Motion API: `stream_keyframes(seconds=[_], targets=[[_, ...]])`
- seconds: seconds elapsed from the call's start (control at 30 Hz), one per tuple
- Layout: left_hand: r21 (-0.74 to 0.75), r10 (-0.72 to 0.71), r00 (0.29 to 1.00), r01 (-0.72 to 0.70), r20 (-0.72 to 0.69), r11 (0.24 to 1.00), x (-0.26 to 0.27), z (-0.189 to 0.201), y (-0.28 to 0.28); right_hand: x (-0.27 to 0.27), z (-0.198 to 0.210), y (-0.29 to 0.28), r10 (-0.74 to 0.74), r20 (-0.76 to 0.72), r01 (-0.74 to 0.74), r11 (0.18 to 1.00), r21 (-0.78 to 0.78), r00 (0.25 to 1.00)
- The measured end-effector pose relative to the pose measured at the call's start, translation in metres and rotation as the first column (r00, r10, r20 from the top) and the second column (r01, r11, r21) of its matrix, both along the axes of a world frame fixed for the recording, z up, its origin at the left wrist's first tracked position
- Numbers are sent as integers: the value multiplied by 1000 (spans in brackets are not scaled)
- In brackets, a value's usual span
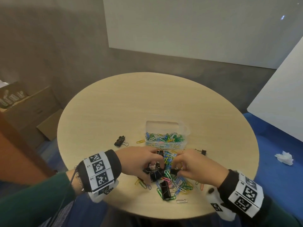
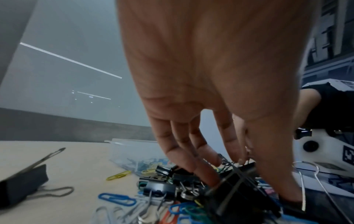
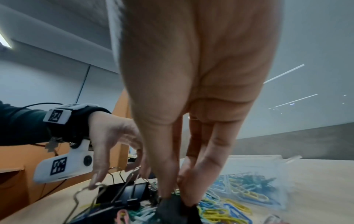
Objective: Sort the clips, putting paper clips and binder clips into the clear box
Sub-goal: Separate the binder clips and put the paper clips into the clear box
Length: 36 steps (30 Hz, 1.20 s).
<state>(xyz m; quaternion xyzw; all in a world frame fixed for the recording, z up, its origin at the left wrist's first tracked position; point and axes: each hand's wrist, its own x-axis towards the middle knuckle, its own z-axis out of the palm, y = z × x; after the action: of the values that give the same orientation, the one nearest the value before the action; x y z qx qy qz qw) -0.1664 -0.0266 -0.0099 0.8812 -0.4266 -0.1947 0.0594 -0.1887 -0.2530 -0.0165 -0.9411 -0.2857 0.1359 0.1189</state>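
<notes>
A clear box (image 1: 164,123), partly filled with coloured paper clips (image 1: 164,137), stands in the middle of the round table (image 1: 114,104). In front of it lies a mixed pile of paper clips (image 1: 178,184) and black binder clips. My left hand (image 1: 153,167) reaches down into the pile, its curled fingers and thumb gripping a black binder clip (image 2: 237,180). My right hand (image 1: 177,167) is just to its right and pinches a small black binder clip (image 3: 177,207) between thumb and fingers (image 3: 210,163). The box wall (image 2: 134,150) stands just beyond the left fingers.
A lone binder clip (image 1: 120,141) lies left of the box and another (image 1: 202,151) to its right. A long binder clip (image 1: 165,190) and a white paper clip (image 1: 182,201) lie near the front edge. Cardboard boxes (image 1: 32,108) and a crumpled tissue (image 1: 284,157) are on the floor.
</notes>
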Motion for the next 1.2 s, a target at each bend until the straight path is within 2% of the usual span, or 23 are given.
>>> stream_keyframes(seconds=[0.1, 0.2, 0.3, 0.4, 0.57, 0.73, 0.87, 0.97, 1.07, 1.13, 1.2], targets=[[-96, 15, 1000, -16, -11, 995, 3, -4, 0, 7, 1, -7, -80, 3, 79, 990, 118, 997], [-189, 22, 1000, -20, 11, 982, 7, -7, 2, 14, 4, -18, -210, -30, 211, 941, 265, 977], [-236, 45, 999, -39, 21, 971, 11, -10, 1, 22, 3, -29, -333, -148, 364, 843, 395, 931], [-275, 85, 996, -91, -35, 957, 13, -10, 2, 28, 7, -41, -419, -298, 514, 708, 484, 858], [-350, 160, 969, -219, -191, 911, 19, -2, 6, 38, 11, -60, -454, -436, 628, 609, 484, 777], [-441, 189, 949, -286, -252, 850, 26, 13, 15, 55, 12, -76, -578, -422, 712, 508, 484, 699], [-500, 222, 929, -348, -295, 793, 29, 24, 27, 68, 4, -83, -622, -459, 770, 449, 454, 634], [-514, 279, 914, -398, -295, 759, 28, 30, 38, 74, -7, -82, -647, -435, 776, 464, 426, 626], [-509, 353, 897, -442, -266, 739, 29, 33, 56, 75, -16, -80, -654, -371, 749, 530, 398, 659], [-463, 398, 885, -466, -242, 754, 29, 31, 72, 76, -19, -81, -679, -197, 701, 636, 323, 707], [-408, 442, 869, -494, -220, 768, 28, 27, 88, 76, -17, -82, -662, 66, 637, 740, 217, 746]])
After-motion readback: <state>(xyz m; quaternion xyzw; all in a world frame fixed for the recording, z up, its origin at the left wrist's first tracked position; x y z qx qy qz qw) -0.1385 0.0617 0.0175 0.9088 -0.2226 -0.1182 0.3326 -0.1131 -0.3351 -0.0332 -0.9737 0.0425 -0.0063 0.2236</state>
